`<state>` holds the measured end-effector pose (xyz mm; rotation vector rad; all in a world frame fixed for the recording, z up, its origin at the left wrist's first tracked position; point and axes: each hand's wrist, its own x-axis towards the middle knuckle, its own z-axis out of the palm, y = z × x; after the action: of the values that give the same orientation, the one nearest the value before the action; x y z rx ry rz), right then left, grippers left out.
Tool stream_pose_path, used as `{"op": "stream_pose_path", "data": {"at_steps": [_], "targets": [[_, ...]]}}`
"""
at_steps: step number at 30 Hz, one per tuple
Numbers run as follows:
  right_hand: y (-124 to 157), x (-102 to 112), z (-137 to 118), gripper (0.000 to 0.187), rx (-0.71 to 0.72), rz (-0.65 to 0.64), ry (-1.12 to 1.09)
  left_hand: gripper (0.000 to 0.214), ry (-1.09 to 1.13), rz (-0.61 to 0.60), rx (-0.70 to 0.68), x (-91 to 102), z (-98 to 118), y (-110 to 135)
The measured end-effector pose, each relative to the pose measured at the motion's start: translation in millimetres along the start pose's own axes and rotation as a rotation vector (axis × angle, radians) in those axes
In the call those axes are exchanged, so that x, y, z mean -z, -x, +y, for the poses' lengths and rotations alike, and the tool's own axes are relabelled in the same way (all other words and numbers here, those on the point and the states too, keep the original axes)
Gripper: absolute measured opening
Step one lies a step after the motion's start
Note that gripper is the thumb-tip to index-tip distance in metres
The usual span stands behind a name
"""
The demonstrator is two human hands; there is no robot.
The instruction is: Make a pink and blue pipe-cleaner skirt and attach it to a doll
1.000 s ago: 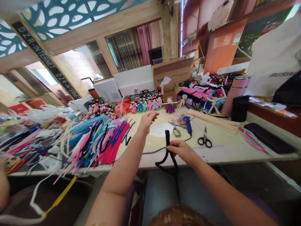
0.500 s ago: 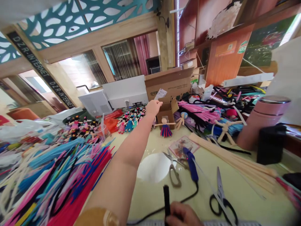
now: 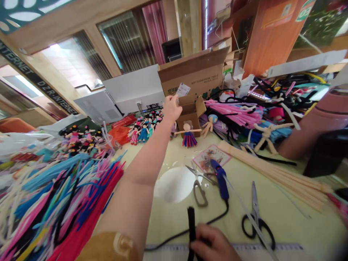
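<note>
My left hand (image 3: 172,107) is stretched far across the table to the small open cardboard box (image 3: 192,113), fingers curled at its left flap; whether it holds anything is hidden. Just below the box stands a pipe-cleaner doll with a red and blue skirt (image 3: 188,136). My right hand (image 3: 214,245) is low at the near edge, closed around a bundle of black pipe cleaners (image 3: 191,225) that stick upward.
A heap of coloured pipe cleaners (image 3: 62,203) fills the left. Small dolls (image 3: 141,129) line the back. Grey scissors (image 3: 199,185), a blue glue gun (image 3: 220,178), black scissors (image 3: 255,217) and wooden sticks (image 3: 280,174) lie on the yellow table. A large cardboard box (image 3: 195,74) stands behind.
My left hand has reached from mid-table out to the small cardboard box. My head has leaned forward, so the right hand with the black pipe cleaners now sits at the bottom edge.
</note>
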<state>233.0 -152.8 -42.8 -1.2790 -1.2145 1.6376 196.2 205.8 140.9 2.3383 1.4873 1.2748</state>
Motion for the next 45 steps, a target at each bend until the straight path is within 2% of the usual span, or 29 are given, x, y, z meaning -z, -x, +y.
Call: {"op": "stream_pose_path", "data": {"at_steps": [2,3,4,5,6,8,10,12,14,16,19,28,32,36,40,45], "targets": [[5,-2,-12,0.019,0.006,0.053,-0.021,0.038,0.167,-0.032,-0.053,23.9,5,39],[6,-2,-18,0.02,0.027,0.066,-0.036,0.029,0.261,-0.126,-0.068,37.0,6,63],[6,-2,-25,0.021,0.047,0.078,-0.045,0.023,0.344,-0.274,-0.05,50.3,7,89],[5,-2,-32,0.025,0.064,0.086,-0.047,0.025,0.422,-0.439,-0.017,63.4,7,117],[4,-3,-38,0.026,0.088,0.086,-0.049,0.028,0.495,-0.555,0.045,76.1,5,144],[-1,-7,-53,0.029,0.148,0.106,-0.045,0.034,0.608,-0.731,0.169,98.2,0,193],[-8,-15,-66,0.03,0.203,0.096,-0.067,0.044,0.724,-0.797,0.281,115.0,-8,230],[-16,-26,-78,0.03,0.235,0.058,-0.097,0.045,0.829,-0.735,0.355,126.8,-14,252],[-23,-36,-85,0.029,0.246,0.04,-0.098,0.037,0.903,-0.646,0.384,135.1,-19,261],[-28,-43,-90,0.028,0.241,0.032,-0.077,0.039,0.96,-0.562,0.38,140.7,-21,262],[-36,-45,-95,0.028,0.217,0.003,-0.048,0.037,1.015,-0.452,0.364,143.6,-23,260],[-79,-39,-107,0.037,0.139,-0.114,-0.04,0.034,1.049,-0.261,0.453,127.9,-53,254],[-98,-43,-97,0.038,0.089,-0.131,-0.065,0.037,0.994,-0.244,0.487,122.7,-67,256],[-107,-42,-84,0.042,0.032,-0.115,-0.11,0.04,0.931,-0.268,0.453,116.7,-77,258],[-107,-37,-78,0.04,0.022,-0.122,-0.111,0.031,0.898,-0.288,0.453,112.0,-79,260],[-104,-34,-75,0.032,0.042,-0.128,-0.109,0.03,0.862,-0.29,0.46,111.5,-78,262]]}}
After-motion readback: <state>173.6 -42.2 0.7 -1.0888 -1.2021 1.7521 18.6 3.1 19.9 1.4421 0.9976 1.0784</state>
